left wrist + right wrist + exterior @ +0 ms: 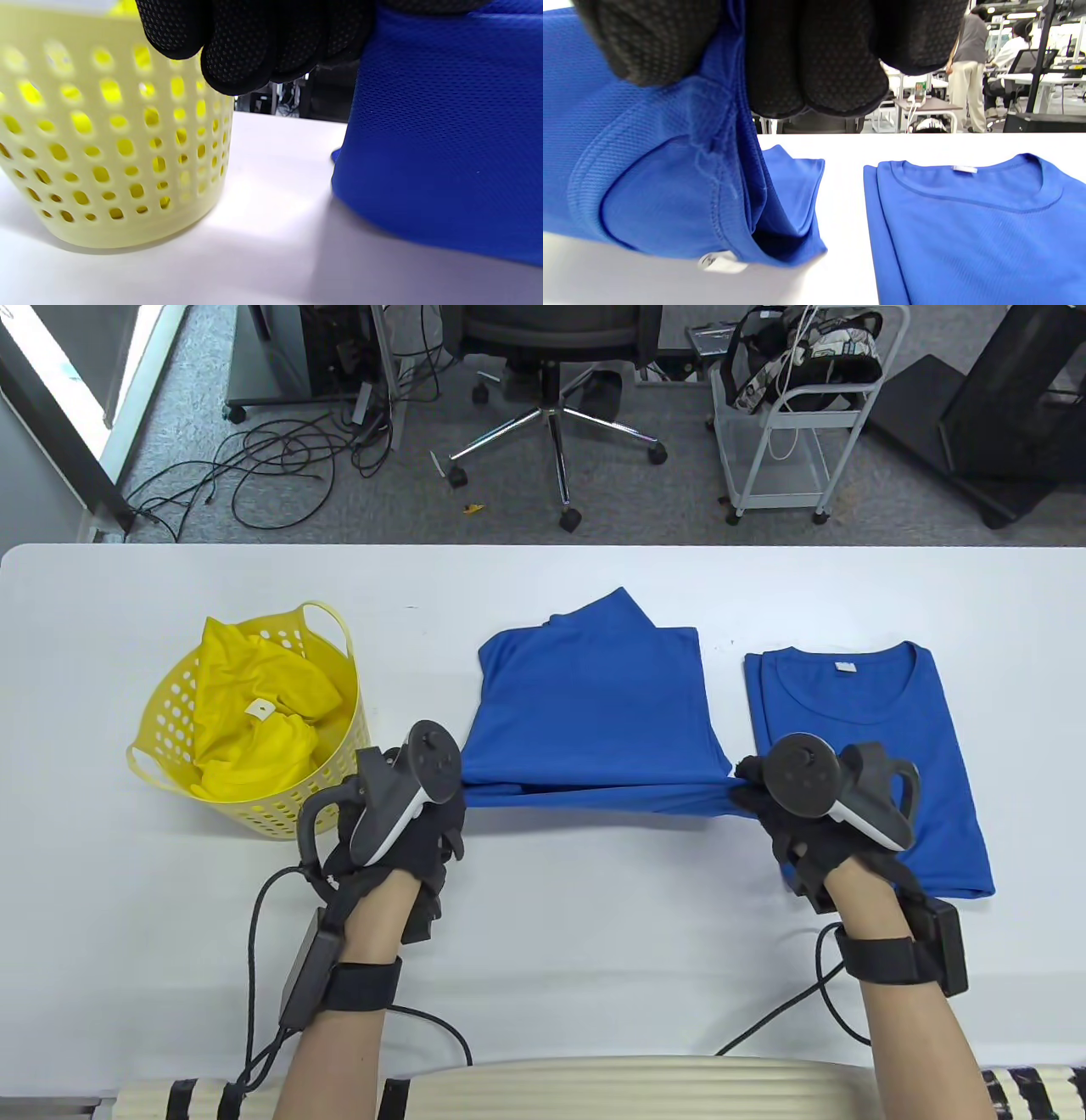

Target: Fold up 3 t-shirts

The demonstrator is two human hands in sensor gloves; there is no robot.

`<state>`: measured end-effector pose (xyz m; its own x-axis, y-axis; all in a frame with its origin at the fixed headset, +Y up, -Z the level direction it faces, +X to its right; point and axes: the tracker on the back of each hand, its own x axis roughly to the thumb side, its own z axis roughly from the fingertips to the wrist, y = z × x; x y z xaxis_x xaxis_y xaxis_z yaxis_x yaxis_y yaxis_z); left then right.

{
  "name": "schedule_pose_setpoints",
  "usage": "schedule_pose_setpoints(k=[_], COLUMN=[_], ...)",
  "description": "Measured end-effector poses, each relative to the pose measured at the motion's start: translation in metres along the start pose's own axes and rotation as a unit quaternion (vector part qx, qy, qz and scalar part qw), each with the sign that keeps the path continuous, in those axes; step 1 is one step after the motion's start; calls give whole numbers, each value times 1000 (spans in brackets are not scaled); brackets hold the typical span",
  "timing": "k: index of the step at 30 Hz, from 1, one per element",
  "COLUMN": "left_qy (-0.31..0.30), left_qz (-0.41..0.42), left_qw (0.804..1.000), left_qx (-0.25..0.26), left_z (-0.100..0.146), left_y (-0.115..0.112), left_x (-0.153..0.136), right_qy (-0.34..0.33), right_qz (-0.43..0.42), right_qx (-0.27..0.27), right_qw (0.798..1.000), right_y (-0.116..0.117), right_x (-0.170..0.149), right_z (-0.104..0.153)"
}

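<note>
2 gloved hands hold a blue t-shirt (594, 704) at the centre of the white bench (543, 577). The left hand (399, 814) pinches the shirt's near-left corner at lower centre-left of the table view; the right hand (814, 814) pinches the near-right corner at lower centre-right. The near edge of the cloth runs taut between the 2 grips, lifted slightly off the bench, while the far part lies flat with 1 sleeve poking out toward the top of the frame.

Just right of it, partly under the right hand, lies a second blue t-shirt (874, 746), folded into a neat rectangle with its collar toward the top. At centre left stands a yellow basket (161, 712) holding a crumpled yellow t-shirt (254, 704).

The left wrist view alone shows the perforated wall of the basket close beside the curled black fingertips (237, 63), with blue cloth hanging at the frame's right. The right wrist view alone shows the fingers (814, 63) clamping the fabric, a white label (721, 262) at its lower edge, and people standing at desks in the room behind.
</note>
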<state>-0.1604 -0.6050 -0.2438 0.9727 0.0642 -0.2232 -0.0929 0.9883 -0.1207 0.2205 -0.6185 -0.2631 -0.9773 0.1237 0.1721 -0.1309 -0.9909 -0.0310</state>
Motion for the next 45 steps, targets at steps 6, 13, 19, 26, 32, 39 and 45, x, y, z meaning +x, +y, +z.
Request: schedule_pose_setpoints(k=[6,13,19,26,32,39,45], left_qy=[7,34,67,99,118,128,114], left_qz=[-4,-19,-51,-89,-117,-116,-104], left_qw=[1000,999,995,988,981,978,984], left_qx=[8,-21,-44,-78,-104,-119,-92], left_z=[30,11,-40,-108,-147,-173,-169], left_y=[48,46,10,-38,-72,-99,-98], left_x=[3,13,33,54,64,65,62], right_qy=[-6,0,26,71,82,95,114], right_qz=[9,39,67,103,120,137,153], right_qx=[-40,-4,31,91,129,155,121], right_qw=[999,999,997,988,981,974,974], right_y=[-48,-37,9,56,93,116,116], right_x=[9,10,0,-7,-12,-13,-13], right_z=[21,5,-38,-87,-119,-139,-142])
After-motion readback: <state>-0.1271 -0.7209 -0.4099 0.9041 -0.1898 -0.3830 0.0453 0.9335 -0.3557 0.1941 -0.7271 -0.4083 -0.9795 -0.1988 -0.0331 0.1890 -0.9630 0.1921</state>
